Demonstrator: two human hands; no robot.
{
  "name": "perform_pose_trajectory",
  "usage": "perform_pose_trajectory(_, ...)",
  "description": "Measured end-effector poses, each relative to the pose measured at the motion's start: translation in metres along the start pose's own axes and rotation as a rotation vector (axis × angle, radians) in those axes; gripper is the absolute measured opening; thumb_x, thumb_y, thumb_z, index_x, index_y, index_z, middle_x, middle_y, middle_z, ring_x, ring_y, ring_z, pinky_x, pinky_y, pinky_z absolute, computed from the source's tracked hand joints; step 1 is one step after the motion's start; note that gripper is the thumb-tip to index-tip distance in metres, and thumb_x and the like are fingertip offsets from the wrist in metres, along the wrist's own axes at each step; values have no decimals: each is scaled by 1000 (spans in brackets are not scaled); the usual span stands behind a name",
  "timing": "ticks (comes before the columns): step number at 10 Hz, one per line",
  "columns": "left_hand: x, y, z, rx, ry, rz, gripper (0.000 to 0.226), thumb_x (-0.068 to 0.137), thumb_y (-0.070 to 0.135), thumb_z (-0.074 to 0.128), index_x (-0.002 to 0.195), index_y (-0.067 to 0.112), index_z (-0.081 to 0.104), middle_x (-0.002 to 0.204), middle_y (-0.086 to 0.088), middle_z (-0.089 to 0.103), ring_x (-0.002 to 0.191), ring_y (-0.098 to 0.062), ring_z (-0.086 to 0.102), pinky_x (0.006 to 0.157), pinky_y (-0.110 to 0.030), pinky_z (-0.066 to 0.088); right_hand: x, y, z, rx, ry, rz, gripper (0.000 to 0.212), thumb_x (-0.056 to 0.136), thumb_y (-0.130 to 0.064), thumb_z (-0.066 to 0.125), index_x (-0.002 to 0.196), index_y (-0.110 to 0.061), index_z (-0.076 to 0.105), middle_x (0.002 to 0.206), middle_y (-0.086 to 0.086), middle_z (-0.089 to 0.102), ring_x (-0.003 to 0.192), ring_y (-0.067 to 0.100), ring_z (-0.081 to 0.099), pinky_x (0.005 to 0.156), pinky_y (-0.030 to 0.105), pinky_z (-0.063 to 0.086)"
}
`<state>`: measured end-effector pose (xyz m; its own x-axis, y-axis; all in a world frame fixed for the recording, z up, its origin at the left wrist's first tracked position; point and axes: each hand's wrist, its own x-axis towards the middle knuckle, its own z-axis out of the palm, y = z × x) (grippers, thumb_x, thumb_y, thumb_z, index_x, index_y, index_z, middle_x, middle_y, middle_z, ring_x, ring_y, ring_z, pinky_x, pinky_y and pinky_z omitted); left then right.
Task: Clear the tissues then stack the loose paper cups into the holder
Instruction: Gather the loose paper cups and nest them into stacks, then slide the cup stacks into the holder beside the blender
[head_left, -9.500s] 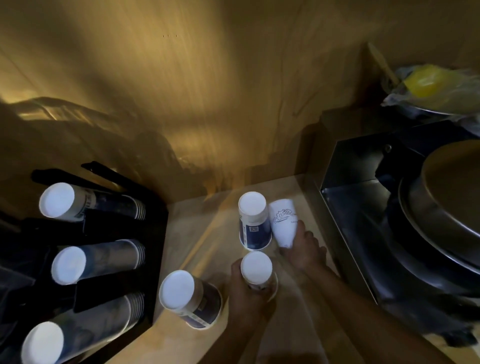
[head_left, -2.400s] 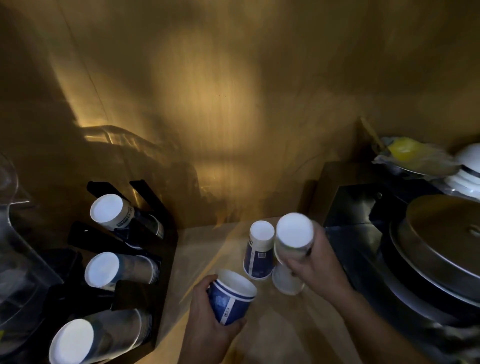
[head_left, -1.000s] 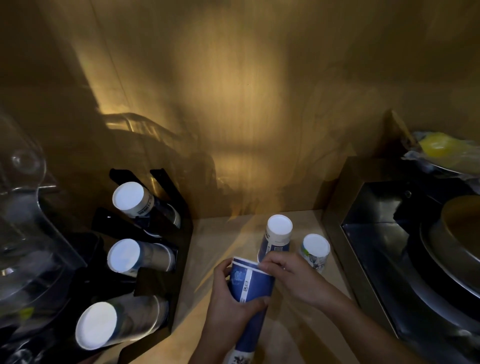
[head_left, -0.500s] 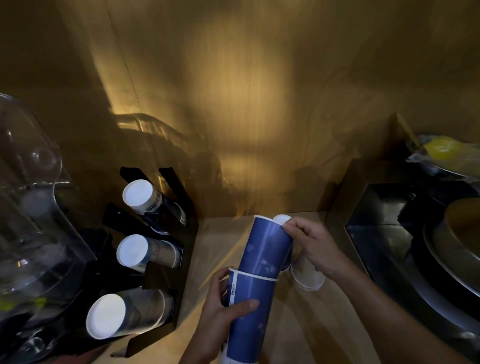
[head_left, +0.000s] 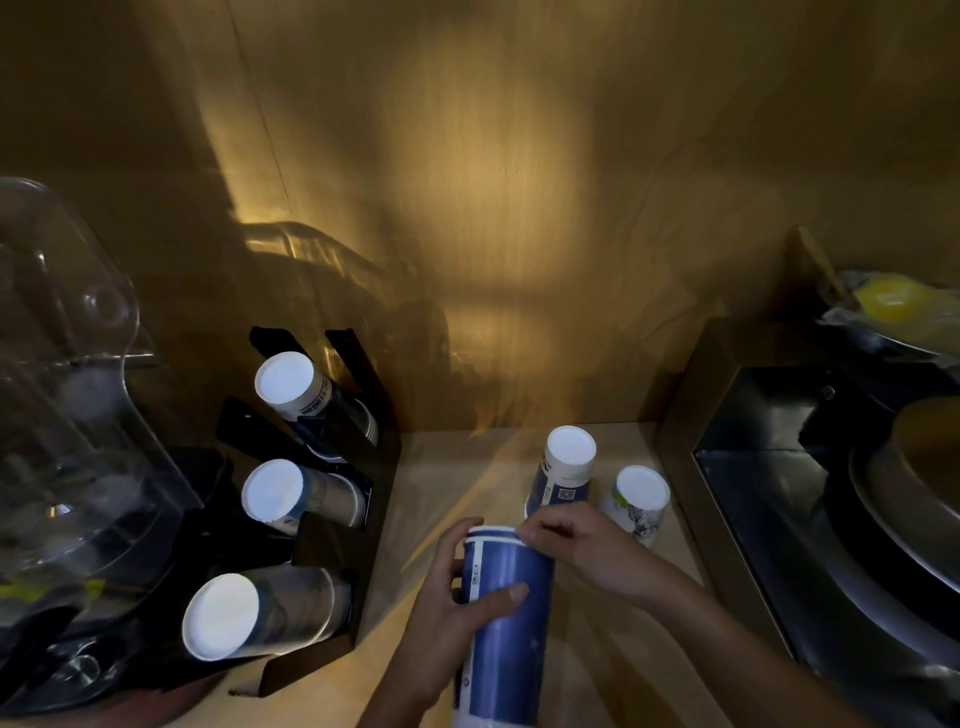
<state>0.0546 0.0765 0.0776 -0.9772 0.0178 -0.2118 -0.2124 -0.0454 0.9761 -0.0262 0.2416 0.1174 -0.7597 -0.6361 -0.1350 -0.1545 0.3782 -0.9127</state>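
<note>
My left hand (head_left: 447, 613) grips a tall stack of nested blue paper cups (head_left: 501, 634), held rim-up over the wooden counter. My right hand (head_left: 582, 551) rests its fingers on the rim of that stack from the right. Behind it stand two upside-down cups: a blue-and-white stack (head_left: 563, 475) and a lower white printed cup (head_left: 639, 499). The black cup holder (head_left: 332, 551) at the left holds three tilted rows of cups (head_left: 291, 392), bases facing me. No tissues are visible.
A clear plastic dome (head_left: 67, 395) stands at the far left beside the holder. A dark metal box (head_left: 753, 415) with a large round pan (head_left: 914, 499) borders the counter on the right. A yellow item in a plastic bag (head_left: 893, 304) lies behind it. Wooden wall behind.
The upper blue cup that stuck out half a second ago has been pushed down into the stack. My right hand has come down onto the stack's rim. The white cup behind stands uncovered again.
</note>
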Motion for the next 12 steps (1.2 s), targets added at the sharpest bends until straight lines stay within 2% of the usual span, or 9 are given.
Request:
perform_pose_trajectory(2, -2, 21, -10, -602, -301, -249, 91, 47, 35, 90, 127, 10, 52, 126, -31, 57, 106, -30, 62, 85, -50, 53, 8, 1, 1, -289, -114, -153, 91, 77, 15, 44, 121, -62, 31, 138, -26, 28, 127, -12, 23, 100, 4, 26)
perform_pose_trajectory(3, 9, 47, -28, -593, -1419, -385, 54, 80, 45, 64, 28, 31, 61, 92, -24, 74, 97, 22, 55, 85, -40, 52, 14, 1, 10, -483, -207, -161, 97, 78, -1, 61, 122, -70, 10, 147, -26, 1, 128, -7, 10, 101, 12, 22)
perform_pose_trajectory(4, 16, 33, -40, -1068, -1142, 325, 46, 102, 24, 10, 145, 7, 12, 158, -8, 16, 143, 2, 6, 105, 1, -3, 23, -2, 20, -452, -158, -217, 93, 77, -16, 70, 122, -68, 8, 142, -35, 5, 124, -13, 18, 99, 6, 21)
perform_pose_trajectory(5, -20, 39, -52, -678, -51, 217, 44, 101, 24, 13, 141, 11, 26, 138, -9, 54, 129, -8, 47, 109, -14, 31, 29, -9, 24, -304, -90, -240, 86, 71, -26, 77, 125, -61, 20, 135, -38, 19, 125, -14, 25, 101, 7, 30)
perform_pose_trajectory(6, -4, 45, -53, -448, -18, -11, 44, 98, 41, 28, 125, 16, 53, 113, -5, 72, 112, -20, 63, 95, -36, 52, 37, -20, 28, -150, 0, -235, 80, 63, -40, 80, 123, -58, 30, 132, -25, 38, 121, -4, 41, 95, 23, 47)
perform_pose_trajectory(8, -1, 110, -59, -303, 316, 51, 70, 78, 61, 55, 129, 15, 47, 126, -7, 58, 114, -23, 56, 97, -39, 47, 60, -54, 32, 68, 16, -189, 66, 49, -58, 82, 104, -62, 46, 117, -16, 61, 106, 3, 60, 87, 29, 53)
perform_pose_trajectory(9, 7, 138, -76, -31, 603, 79, 33, 87, 42, 55, 111, 18, 55, 98, 4, 51, 105, -25, 54, 93, -39, 44, 75, -75, 33, 136, -32, -198, 71, 51, -55, 82, 113, -53, 47, 119, -14, 62, 108, 3, 59, 90, 30, 52)
perform_pose_trajectory(11, 8, 172, -128, 390, 476, 219, 55, 87, 59, 31, 127, 28, 51, 134, -5, 51, 131, -24, 39, 113, -45, 27, 119, -121, 36, 137, 63, -279, 69, 52, -46, 81, 114, -43, 49, 111, -21, 64, 101, -3, 61, 81, 14, 50)
perform_pose_trajectory(12, 18, 192, -150, 206, 466, 187, 67, 92, 59, 17, 120, 12, 57, 130, -13, 58, 125, -21, 52, 104, -38, 40, 140, -135, 37, 92, 101, -294, 54, 56, -51, 78, 102, -51, 50, 94, -45, 60, 93, -18, 56, 68, -2, 41)
